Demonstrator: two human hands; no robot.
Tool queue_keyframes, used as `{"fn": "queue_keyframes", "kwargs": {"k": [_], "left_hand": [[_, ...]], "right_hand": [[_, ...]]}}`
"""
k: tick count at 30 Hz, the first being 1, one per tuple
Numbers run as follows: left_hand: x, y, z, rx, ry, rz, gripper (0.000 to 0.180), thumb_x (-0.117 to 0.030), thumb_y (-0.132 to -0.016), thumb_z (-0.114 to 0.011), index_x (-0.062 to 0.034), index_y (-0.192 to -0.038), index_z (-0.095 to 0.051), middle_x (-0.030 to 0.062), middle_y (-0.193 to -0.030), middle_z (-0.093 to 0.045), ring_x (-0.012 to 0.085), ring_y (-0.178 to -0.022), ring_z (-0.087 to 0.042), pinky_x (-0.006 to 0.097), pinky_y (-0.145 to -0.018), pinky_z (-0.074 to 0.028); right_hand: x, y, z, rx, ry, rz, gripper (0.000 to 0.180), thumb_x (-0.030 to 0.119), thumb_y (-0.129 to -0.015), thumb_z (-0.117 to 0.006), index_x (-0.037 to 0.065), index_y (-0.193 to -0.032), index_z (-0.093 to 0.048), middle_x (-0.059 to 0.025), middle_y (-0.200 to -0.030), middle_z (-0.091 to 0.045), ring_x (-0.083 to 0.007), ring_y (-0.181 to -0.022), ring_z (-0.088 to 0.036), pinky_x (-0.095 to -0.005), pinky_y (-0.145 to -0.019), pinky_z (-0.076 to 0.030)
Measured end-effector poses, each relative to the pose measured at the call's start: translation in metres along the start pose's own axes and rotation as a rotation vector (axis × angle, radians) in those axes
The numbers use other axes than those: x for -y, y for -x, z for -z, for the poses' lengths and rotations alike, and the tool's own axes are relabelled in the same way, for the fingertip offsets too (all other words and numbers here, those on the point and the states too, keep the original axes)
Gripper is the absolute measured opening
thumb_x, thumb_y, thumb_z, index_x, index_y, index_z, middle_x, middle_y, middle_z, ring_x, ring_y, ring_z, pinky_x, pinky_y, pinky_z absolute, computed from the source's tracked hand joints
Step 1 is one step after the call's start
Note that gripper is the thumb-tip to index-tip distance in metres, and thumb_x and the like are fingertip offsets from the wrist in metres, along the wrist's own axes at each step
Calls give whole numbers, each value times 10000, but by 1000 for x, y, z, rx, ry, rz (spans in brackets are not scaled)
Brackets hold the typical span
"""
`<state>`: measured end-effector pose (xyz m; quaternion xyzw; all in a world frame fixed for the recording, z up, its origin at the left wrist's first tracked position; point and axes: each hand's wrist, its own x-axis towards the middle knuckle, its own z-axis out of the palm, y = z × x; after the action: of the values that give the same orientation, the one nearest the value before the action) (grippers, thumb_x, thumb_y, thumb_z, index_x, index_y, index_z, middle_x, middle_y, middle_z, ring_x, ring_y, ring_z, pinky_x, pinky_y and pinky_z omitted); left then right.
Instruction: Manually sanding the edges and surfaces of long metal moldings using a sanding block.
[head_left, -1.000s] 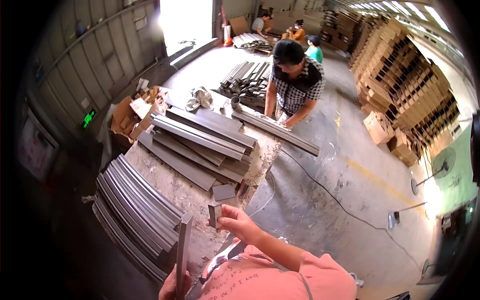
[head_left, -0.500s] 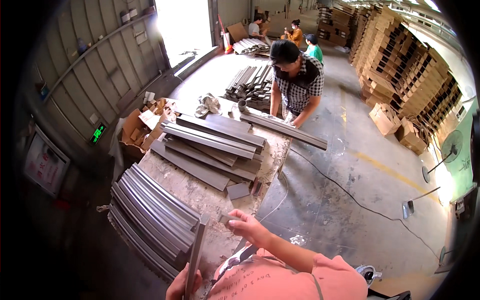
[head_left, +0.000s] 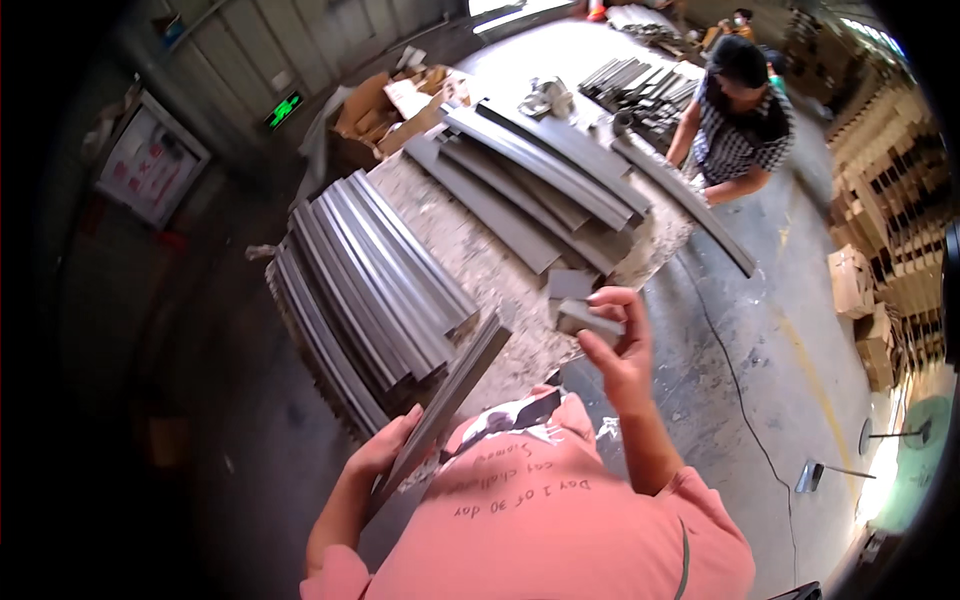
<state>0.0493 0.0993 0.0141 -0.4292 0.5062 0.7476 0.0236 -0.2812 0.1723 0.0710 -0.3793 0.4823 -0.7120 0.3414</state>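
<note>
Right now, the long grey straight-edged bar [head_left: 452, 398] is gripped low by the left hand [head_left: 388, 445], fingers wrapped near its lower end, and it is held slantwise over the near side of the pale, scuffed worktable [head_left: 440, 225]. The upper end is left free, pointed up toward the table's middle — whether the neighbouring stack of glossy grey ridged lengths [head_left: 372, 275] is touched by it cannot be told.

And over on the other side, a small grey rectangular block [head_left: 592, 322] is pinched between the thumb and fingers of the right hand [head_left: 622, 352], held near a flat grey square plate [head_left: 570, 284]; contact between the two cannot be made out.

As for handling, the bar should be expected to be stiff and moderately light, since it is managed one-handed; its smooth face may prove slippery, and its corners could be chipped if knocked. Grasped this low, it would probably be tipped easily — better balance should be found nearer the middle, with the long edges cupped. The block looks light and rigid, best taken by its opposite sides.
</note>
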Motion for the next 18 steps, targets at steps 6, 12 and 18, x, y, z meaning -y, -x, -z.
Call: {"fn": "queue_keyframes", "kwargs": {"k": [6,12,18], "left_hand": [[4,12,12,-5,-65,-1,738,-574,-1039,-254,33,-981,-670,52,-839,-665,111,-772,-554,282,-758,-464],[5,19,1,-51,-53,-87,709,-547,-1048,-277,42,-974,-666,34,-839,-651,100,-777,-536,286,-755,-466],[12,21,-7,-69,-67,-90,709,-546,-1046,-290,56,-995,-662,28,-852,-656,96,-792,-539,286,-763,-471]], "right_hand": [[36,-14,-12,230,-26,45,308,-64,-725,-644,-16,-1027,-614,-91,-996,-608,-145,-866,-573,-256,-758,-457],[48,-26,-26,358,330,384,320,-16,-620,-635,-11,-940,-610,-109,-829,-630,-204,-665,-563,-284,-602,-444],[47,-20,-23,351,352,340,318,-16,-596,-627,-10,-912,-591,-108,-796,-613,-201,-651,-566,-275,-600,-441]]}}
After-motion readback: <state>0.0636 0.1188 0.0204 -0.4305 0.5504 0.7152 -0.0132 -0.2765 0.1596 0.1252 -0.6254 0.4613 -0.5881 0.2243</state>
